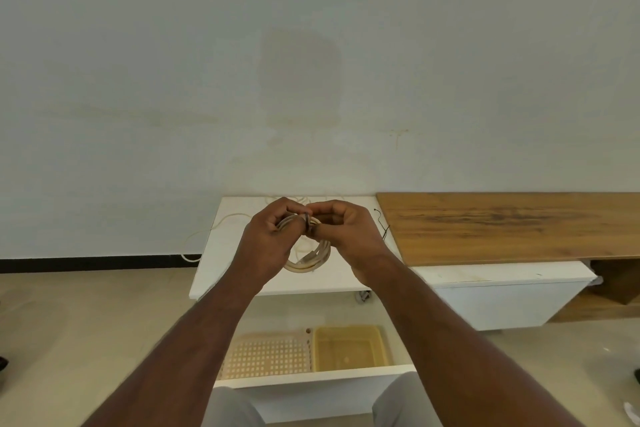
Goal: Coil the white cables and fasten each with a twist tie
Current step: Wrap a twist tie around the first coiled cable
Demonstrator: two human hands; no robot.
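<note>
The coiled white cable (pixel 311 258) hangs in the air between both hands, above the white cabinet top (pixel 221 274), its loops drooping below the fingers. A dark twist tie (pixel 307 222) wraps the top of the coil where the two hands meet. The left hand (pixel 270 239) has its fingers curled round the upper left part of the coil, gripping it. The right hand (pixel 346 232) pinches the tie with thumb and fingertips, the other fingers curled in. Behind the hands, on the far part of the cabinet top, a loose white cable (pixel 221 222) lies uncoiled and trails off the left edge down toward the floor. Just right of the right hand, a spare dark tie (pixel 383 229) lies near the edge of a wooden board (pixel 519 225) that rests on the cabinet. Near the person, an open drawer (pixel 311 380) holds a perforated beige tray (pixel 266 354) on the left and a yellow tub (pixel 349 347) beside it on the right.
</note>
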